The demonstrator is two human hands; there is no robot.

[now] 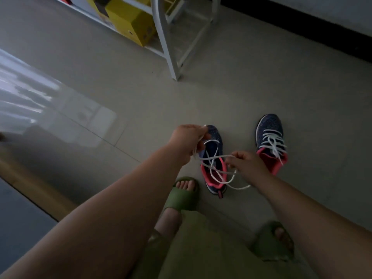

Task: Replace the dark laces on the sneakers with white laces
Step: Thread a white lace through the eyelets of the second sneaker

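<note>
Two navy sneakers with pink lining on grey floor [231, 93], toes toward 12 o'clock. Right sneaker [270, 141] at about 2 o'clock from the hands, already laced in white, ends loose. Left sneaker [213, 160] between the hands, no lace visibly threaded through its eyelets. Loose white lace [216, 170] strung in tangled loops above left sneaker, spanning hand to hand. Left hand [187, 141] at 9 o'clock of that sneaker, fingers clenched round one stretch of lace, an end poking out above the knuckles. Right hand [246, 164] at 3 o'clock of it, fingers pinching another stretch, tail hanging toward 6 o'clock past the heel. Green slides [182, 195] on both feet at 6 o'clock. White metal frame [171, 49] and yellow box [128, 19] at 12 o'clock.
</note>
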